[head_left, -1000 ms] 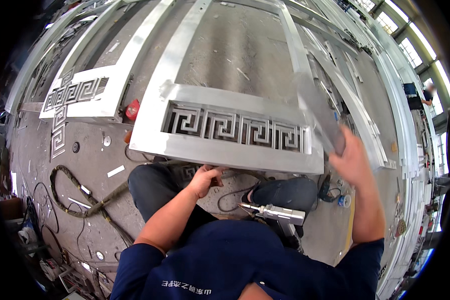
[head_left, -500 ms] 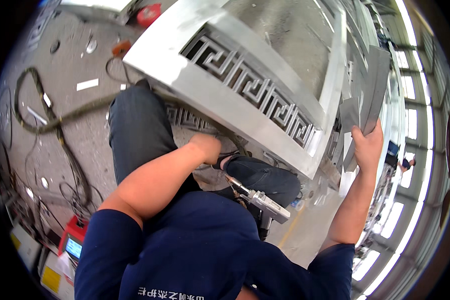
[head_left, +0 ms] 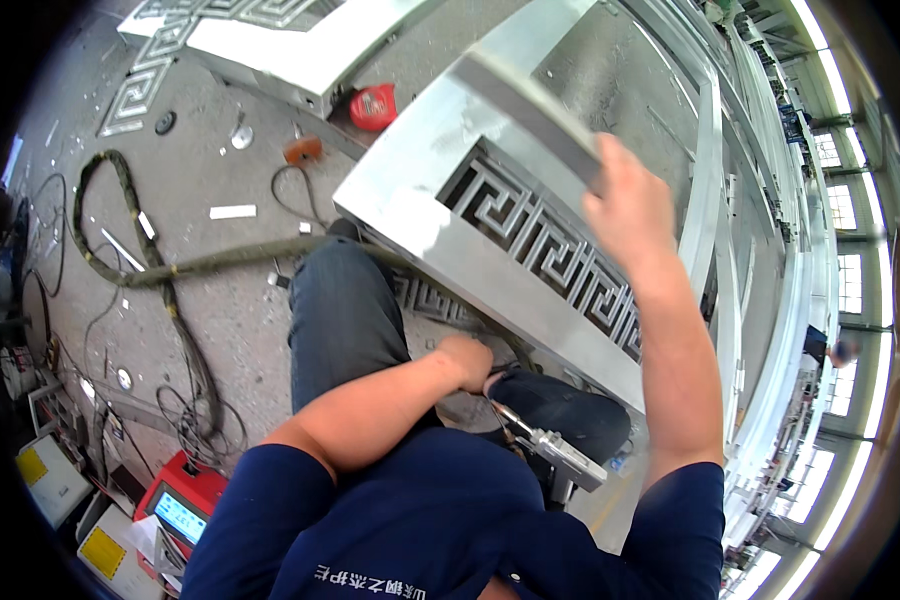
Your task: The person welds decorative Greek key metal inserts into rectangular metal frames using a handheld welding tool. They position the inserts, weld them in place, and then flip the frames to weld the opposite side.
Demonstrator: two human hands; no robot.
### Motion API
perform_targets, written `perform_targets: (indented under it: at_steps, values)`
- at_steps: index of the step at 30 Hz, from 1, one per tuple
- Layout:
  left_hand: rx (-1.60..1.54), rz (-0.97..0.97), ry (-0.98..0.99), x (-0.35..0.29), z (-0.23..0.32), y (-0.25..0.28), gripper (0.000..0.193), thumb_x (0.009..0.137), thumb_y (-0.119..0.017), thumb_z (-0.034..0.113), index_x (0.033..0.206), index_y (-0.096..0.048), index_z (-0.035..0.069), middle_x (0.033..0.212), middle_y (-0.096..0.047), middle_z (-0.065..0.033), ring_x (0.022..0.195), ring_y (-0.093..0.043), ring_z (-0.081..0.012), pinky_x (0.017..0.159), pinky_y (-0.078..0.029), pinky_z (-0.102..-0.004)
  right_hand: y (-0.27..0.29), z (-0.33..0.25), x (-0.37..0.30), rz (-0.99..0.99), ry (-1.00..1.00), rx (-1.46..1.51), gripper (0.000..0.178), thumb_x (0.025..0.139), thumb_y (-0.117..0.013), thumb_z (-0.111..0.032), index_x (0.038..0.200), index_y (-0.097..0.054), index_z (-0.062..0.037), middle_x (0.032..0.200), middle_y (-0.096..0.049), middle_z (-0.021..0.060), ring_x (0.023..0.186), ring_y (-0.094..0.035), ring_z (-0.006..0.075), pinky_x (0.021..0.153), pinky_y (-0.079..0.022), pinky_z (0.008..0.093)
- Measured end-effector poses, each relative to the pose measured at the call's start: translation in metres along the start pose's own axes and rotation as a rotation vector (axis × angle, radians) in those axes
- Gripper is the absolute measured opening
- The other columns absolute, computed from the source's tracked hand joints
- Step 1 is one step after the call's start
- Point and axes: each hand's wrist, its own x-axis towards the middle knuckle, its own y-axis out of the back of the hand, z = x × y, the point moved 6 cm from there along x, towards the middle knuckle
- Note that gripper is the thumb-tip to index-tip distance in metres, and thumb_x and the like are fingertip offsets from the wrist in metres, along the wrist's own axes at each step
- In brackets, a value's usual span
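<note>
My right hand (head_left: 632, 205) is closed round one end of a flat grey metal bar (head_left: 525, 105). The bar slants up and left above a large silver metal frame (head_left: 395, 165), its edges slightly blurred. A fretwork panel (head_left: 520, 225) with an angular key pattern fills a slot in that frame, left of my right hand. My left hand (head_left: 467, 362) is curled closed between my knees; anything inside its fingers is hidden. Just below it, a silver handheld welding gun (head_left: 560, 452) rests against my thigh, with its nozzle towards the left hand.
A thick dark sheathed cable (head_left: 195, 265) loops over the floor and passes under the frame. A red machine with a lit screen (head_left: 180, 515) stands at lower left. Beyond are a red object (head_left: 373, 107), an orange block (head_left: 303, 150) and another frame (head_left: 260, 60).
My right hand has swung from the far right leftward over the frame, bringing the bar with it; a thin plate beside the bar no longer shows. The whole view has shifted. My left hand stays closed.
</note>
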Motion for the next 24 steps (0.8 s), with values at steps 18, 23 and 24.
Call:
perform_targets:
  at_steps: [18,23,24]
  values:
    - [0.052,-0.036,-0.002,-0.013,0.005,0.004,0.030,0.081,-0.069,0.024,0.102,-0.078,0.006,0.108,-0.075,-0.0174,0.101,-0.072,-0.0335,0.085,-0.058,-0.0446,-0.069,-0.018,0.069,-0.198,-0.124,0.417,0.058,0.089,-0.073,-0.045,0.131,-0.057,-0.0077,0.113,-0.070,0.0187,0.106,-0.068,0.0378,0.091,-0.054,0.0460]
    - [0.070,-0.064,-0.017,0.003,0.000,-0.010,0.033,0.081,-0.069,0.028,0.103,-0.077,0.004,0.108,-0.074,-0.0201,0.102,-0.072,-0.0339,0.086,-0.058,-0.0452,-0.110,0.009,0.054,-0.290,-0.164,0.193,0.056,0.095,-0.067,-0.046,0.128,-0.057,-0.0018,0.127,-0.059,0.0176,0.116,-0.062,0.0357,0.095,-0.054,0.0457]
    - [0.064,-0.050,-0.014,0.003,-0.002,-0.010,0.035,0.080,-0.069,0.030,0.102,-0.077,0.003,0.106,-0.074,-0.0212,0.100,-0.072,-0.0346,0.085,-0.058,-0.0455,-0.110,0.008,0.054,-0.299,-0.181,0.193,0.058,0.094,-0.067,-0.046,0.130,-0.057,-0.0014,0.128,-0.059,0.0185,0.118,-0.061,0.0362,0.098,-0.052,0.0460]
